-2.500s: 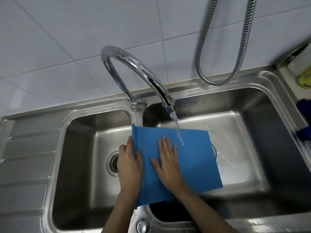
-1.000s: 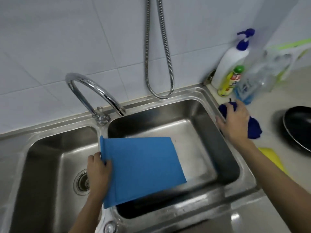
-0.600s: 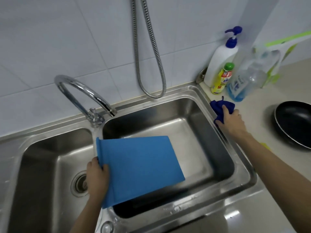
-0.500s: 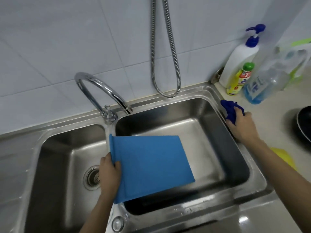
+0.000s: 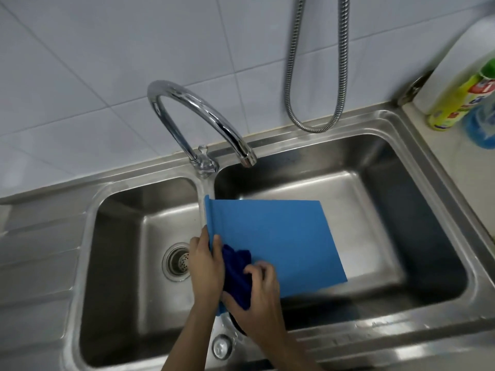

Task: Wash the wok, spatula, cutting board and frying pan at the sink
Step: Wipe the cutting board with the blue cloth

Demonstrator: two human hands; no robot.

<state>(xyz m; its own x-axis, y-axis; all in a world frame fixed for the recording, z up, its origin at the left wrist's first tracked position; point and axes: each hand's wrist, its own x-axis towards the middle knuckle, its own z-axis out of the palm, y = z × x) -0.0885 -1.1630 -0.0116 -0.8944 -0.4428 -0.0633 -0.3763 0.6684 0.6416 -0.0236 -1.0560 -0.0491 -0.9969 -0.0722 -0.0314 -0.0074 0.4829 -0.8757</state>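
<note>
A blue cutting board (image 5: 278, 236) lies tilted across the divider of the steel double sink (image 5: 428, 210), reaching out over the right basin. My left hand (image 5: 205, 261) grips its left edge near the front. My right hand (image 5: 254, 295) holds a dark blue cloth (image 5: 237, 271) bunched against the board's near left corner. The chrome faucet (image 5: 203, 116) arches over the right basin and no water runs from it. Wok, spatula and frying pan are out of view.
The left basin has a round drain strainer (image 5: 178, 261). A metal shower hose (image 5: 316, 76) loops down the tiled wall. Detergent bottles (image 5: 460, 100) stand at the right on the counter. A ribbed drainboard (image 5: 34, 263) lies at the left.
My right hand picked up the dark blue cloth from the sink's right rim and brought it to the board. The water stopped running. My left hand keeps its grip on the board.
</note>
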